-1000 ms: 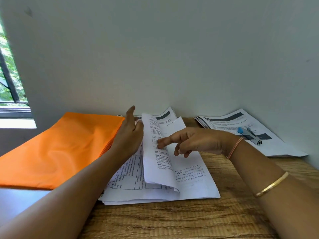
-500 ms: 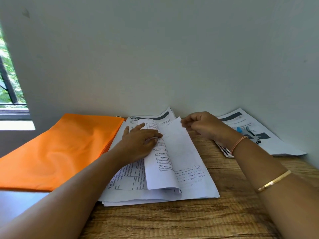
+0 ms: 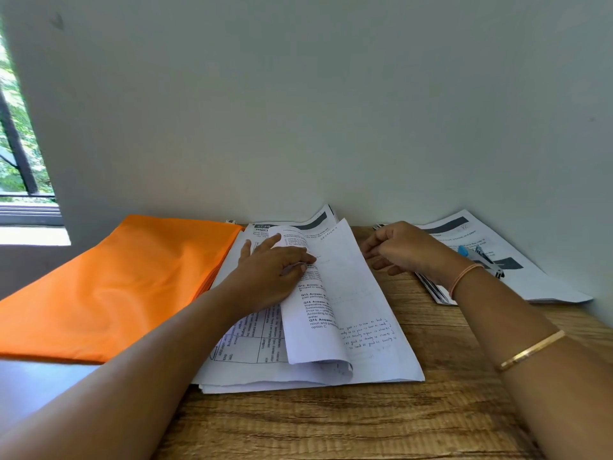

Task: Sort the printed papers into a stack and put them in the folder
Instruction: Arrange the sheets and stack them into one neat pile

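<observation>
A stack of printed papers [image 3: 238,353] lies in the middle of the wooden table [image 3: 331,426]. One printed page [image 3: 311,313] is curled over to the left. My left hand [image 3: 268,273] presses it down with flat fingers. Beneath it, a sheet with handwriting [image 3: 368,330] lies exposed. My right hand [image 3: 401,254] has curled fingers and pinches that sheet's right edge near the top. The orange folder [image 3: 116,287] lies shut on the left, touching the stack. A second pile of printed papers [image 3: 537,280] sits at the right against the wall.
A blue and black stapler-like tool [image 3: 481,260] lies on the right pile. The wall [image 3: 298,127] stands close behind everything and along the right. A window [image 3: 20,161] is at the far left. Bare wood shows along the table's front.
My left hand has laid the lifted page over and now presses it flat. My right hand left the page's face and moved to the handwritten sheet's right edge.
</observation>
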